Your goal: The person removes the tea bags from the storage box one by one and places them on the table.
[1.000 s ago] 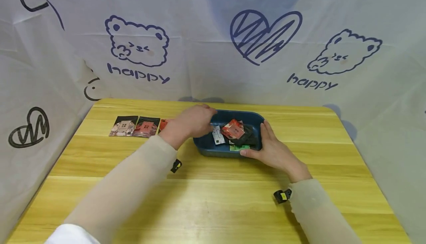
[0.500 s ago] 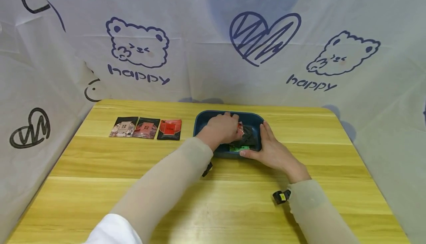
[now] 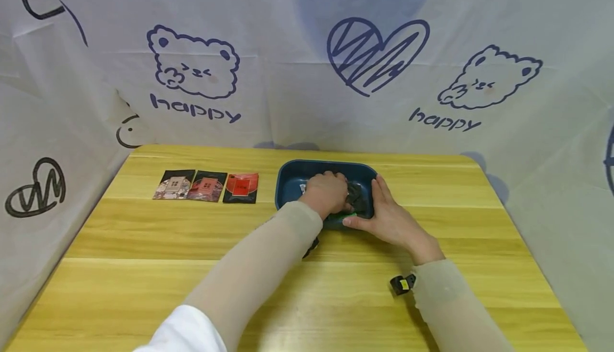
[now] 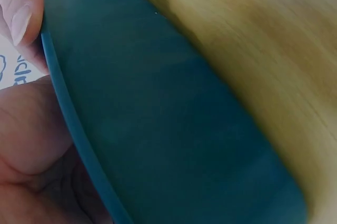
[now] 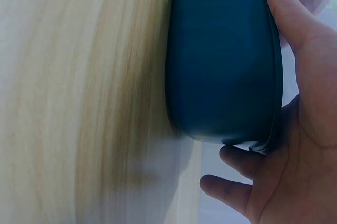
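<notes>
A dark blue oblong plastic tub (image 3: pixel 316 162) sits on the table with small flat packets inside. My left hand (image 3: pixel 328 193) reaches down into it, its fingertips hidden among the packets, so what they hold does not show. To its right lie dark packets (image 3: pixel 356 197), with a bit of a green one (image 3: pixel 349 215) by the front wall. My right hand (image 3: pixel 398 224) grips the tub's right end. In the right wrist view its thumb (image 5: pixel 289 11) lies along the rim and its fingers bend round the end wall. The left wrist view shows mostly the tub's outer wall (image 4: pixel 158 103).
Left of the tub, three packets lie in a row on the wooden table (image 3: pixel 307 298): a pale-fronted one (image 3: pixel 174 185), a pinkish one (image 3: pixel 208 186) and a red and black one (image 3: pixel 241 188). A printed cloth (image 3: pixel 288 85) hangs behind.
My left hand has moved right from the tub's left rim into the packets and lower, covering the red ones. The red and black packet at the row's end is now uncovered. My right hand keeps its grip.
</notes>
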Tool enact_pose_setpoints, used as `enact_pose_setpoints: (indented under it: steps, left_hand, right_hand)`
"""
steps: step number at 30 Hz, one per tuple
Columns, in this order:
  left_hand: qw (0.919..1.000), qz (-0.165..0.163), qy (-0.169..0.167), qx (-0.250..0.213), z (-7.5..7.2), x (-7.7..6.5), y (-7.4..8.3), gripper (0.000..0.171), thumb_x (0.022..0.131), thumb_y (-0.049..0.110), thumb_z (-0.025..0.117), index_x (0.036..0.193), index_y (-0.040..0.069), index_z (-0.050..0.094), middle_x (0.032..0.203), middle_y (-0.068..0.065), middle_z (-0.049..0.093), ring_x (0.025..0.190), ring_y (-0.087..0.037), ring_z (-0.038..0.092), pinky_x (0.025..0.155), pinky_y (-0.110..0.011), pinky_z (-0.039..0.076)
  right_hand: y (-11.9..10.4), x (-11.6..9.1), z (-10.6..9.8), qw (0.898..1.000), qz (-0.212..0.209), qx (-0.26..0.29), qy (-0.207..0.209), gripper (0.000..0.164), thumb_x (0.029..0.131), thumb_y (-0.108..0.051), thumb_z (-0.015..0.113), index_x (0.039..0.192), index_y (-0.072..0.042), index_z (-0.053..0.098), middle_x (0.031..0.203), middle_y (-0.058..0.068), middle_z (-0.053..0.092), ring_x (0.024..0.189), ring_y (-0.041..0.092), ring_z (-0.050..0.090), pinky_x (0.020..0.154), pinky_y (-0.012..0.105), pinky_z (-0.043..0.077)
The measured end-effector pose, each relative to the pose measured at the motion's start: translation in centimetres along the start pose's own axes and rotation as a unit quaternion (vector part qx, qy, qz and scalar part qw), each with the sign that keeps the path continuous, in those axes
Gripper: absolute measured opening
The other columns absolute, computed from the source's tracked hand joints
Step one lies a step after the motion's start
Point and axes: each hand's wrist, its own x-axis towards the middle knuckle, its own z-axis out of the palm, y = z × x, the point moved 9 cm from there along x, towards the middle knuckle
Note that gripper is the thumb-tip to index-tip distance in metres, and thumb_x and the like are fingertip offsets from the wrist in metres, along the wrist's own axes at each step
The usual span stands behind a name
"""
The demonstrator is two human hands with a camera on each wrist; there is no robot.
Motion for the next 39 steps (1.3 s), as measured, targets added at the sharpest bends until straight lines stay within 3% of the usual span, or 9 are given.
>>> enact_pose_setpoints:
  steps: [4,12,20,28,33,39]
  left_hand:
    - [0.9999,0.011,0.002,-0.009,0.1,0.2,0.2,0.084,0.102,0.055,0.064,0.166,0.011,0.031,0.159,-0.016,0.046,0.140,-0.035,0.050,0.116,-0.046,0.047]
    - [0.9981,0.028,0.029,-0.045,-0.5,0.3,0.5,0.077,0.104,0.043,0.065,0.166,0.014,0.029,0.164,-0.017,0.040,0.146,-0.039,0.045,0.116,-0.055,0.046]
    - [0.9948,0.031,0.072,-0.065,-1.7,0.2,0.7,0.062,0.113,0.039,0.046,0.168,0.018,0.026,0.168,-0.015,0.035,0.153,-0.037,0.038,0.125,-0.061,0.031]
    - [0.9920,0.037,0.087,-0.083,-2.3,-0.1,-0.1,0.084,0.101,0.044,0.069,0.169,0.020,0.024,0.166,-0.017,0.036,0.150,-0.039,0.040,0.125,-0.060,0.033]
    - [0.9901,0.038,0.093,-0.097,-2.7,-0.6,-0.7,0.097,0.094,0.054,0.076,0.168,0.018,0.025,0.163,-0.019,0.037,0.147,-0.042,0.042,0.124,-0.057,0.036]
    - [0.9838,0.055,0.110,-0.130,-3.7,-1.5,-1.4,0.107,0.088,0.053,0.082,0.167,0.013,0.023,0.160,-0.020,0.040,0.146,-0.040,0.045,0.123,-0.056,0.037]
  right_hand:
    - [0.0,0.1,0.0,1.000,-0.001,-0.006,0.002,0.132,0.088,-0.083,0.059,0.167,0.004,-0.002,0.176,0.021,-0.011,0.154,0.052,0.030,0.118,0.062,0.040]
    - [-0.1,0.0,-0.1,1.000,0.001,-0.005,0.002,0.130,0.090,-0.080,0.061,0.167,0.005,-0.002,0.176,0.021,-0.010,0.155,0.052,0.027,0.118,0.063,0.040]
    - [-0.2,0.1,-0.1,1.000,0.001,-0.006,0.001,0.125,0.094,-0.073,0.064,0.167,0.005,-0.002,0.176,0.022,-0.011,0.155,0.053,0.027,0.118,0.064,0.039]
    - [0.1,0.1,-0.4,1.000,0.010,-0.005,0.006,0.128,0.091,-0.075,0.065,0.167,0.004,-0.002,0.176,0.022,-0.010,0.154,0.052,0.030,0.118,0.064,0.039]
    - [0.6,0.1,-0.7,1.000,0.017,-0.011,0.009,0.129,0.091,-0.077,0.063,0.167,0.005,-0.001,0.176,0.022,-0.009,0.155,0.052,0.027,0.120,0.065,0.036]
    - [1.2,0.0,-0.9,1.000,0.020,-0.012,0.009,0.132,0.089,-0.080,0.062,0.167,0.005,-0.001,0.176,0.022,-0.010,0.156,0.052,0.024,0.121,0.065,0.034]
